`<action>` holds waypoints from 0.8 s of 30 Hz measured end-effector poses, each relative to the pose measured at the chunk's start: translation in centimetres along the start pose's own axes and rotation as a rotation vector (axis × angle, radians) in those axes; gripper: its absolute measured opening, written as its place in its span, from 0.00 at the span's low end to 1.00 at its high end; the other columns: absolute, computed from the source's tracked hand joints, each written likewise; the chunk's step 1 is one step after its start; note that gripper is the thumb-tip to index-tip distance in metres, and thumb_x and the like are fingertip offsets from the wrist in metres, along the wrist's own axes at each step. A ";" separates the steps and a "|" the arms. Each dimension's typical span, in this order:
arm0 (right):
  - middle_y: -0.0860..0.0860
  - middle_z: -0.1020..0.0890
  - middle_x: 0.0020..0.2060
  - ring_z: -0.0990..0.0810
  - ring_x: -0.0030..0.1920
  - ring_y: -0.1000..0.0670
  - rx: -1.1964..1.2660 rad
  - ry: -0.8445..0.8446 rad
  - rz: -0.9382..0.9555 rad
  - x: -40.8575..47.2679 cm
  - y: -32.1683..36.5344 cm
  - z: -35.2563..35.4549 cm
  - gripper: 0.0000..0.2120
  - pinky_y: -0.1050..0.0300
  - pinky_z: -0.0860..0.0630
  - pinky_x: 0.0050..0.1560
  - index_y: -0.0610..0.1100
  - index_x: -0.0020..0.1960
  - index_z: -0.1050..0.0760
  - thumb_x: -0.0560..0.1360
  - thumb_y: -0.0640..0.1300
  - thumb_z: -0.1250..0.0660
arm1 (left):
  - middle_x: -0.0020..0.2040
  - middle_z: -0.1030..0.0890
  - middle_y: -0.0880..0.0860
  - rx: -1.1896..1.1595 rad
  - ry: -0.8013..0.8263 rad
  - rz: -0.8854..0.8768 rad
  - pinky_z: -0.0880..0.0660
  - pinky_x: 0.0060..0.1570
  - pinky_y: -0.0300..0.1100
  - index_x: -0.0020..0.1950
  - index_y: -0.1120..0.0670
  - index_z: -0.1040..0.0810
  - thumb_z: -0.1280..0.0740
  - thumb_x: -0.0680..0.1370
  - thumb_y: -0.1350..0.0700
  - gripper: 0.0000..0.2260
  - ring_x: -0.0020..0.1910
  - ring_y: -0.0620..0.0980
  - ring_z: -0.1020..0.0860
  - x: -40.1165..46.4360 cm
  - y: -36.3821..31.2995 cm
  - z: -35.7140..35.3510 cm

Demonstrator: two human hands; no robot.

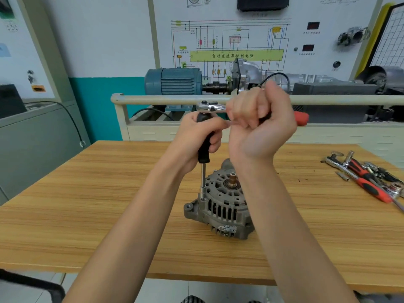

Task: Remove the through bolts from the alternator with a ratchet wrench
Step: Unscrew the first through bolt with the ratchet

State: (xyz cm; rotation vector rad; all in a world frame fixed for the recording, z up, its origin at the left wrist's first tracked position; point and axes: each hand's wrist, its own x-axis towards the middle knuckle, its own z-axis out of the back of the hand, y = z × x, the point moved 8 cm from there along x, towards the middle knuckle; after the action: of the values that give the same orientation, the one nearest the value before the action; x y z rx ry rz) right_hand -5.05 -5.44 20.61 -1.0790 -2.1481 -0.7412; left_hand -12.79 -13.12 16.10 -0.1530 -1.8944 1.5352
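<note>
While the alternator (220, 204) stands on the wooden table (109, 193), near its middle, a long driver (203, 149) with a black handle rises straight up from a bolt (202, 199) at the left edge of the housing. The left hand (196, 138) wraps its fingers around this black handle and keeps it upright. The right hand (260, 123) is closed around the handle of the ratchet wrench (211, 107), which sits across the top of the driver; only its red end shows past the fist.

I think the main risk is that the tall tool leans when the right hand pulls sideways. Then the socket can slip off the bolt head and round it. The alternator is not clamped, so a hard pull can also turn or tip it. Spare tools (367, 178) lie well apart at the right side of the table.
</note>
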 end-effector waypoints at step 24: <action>0.53 0.34 0.23 0.37 0.26 0.51 -0.342 0.221 0.252 -3.1 1.1 -2.3 0.13 0.51 0.42 0.31 0.48 0.30 0.33 0.72 0.38 0.40 | 0.24 0.37 0.48 0.049 -0.379 -0.109 0.43 0.24 0.37 0.30 0.53 0.38 0.37 0.75 0.69 0.19 0.25 0.48 0.41 -0.8 -0.1 1.3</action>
State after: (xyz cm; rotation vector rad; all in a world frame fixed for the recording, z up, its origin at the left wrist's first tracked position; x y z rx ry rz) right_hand -2.02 -8.04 20.03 -1.3434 -1.6988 -1.0761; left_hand -12.94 -14.62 15.74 0.2792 -2.1094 1.6196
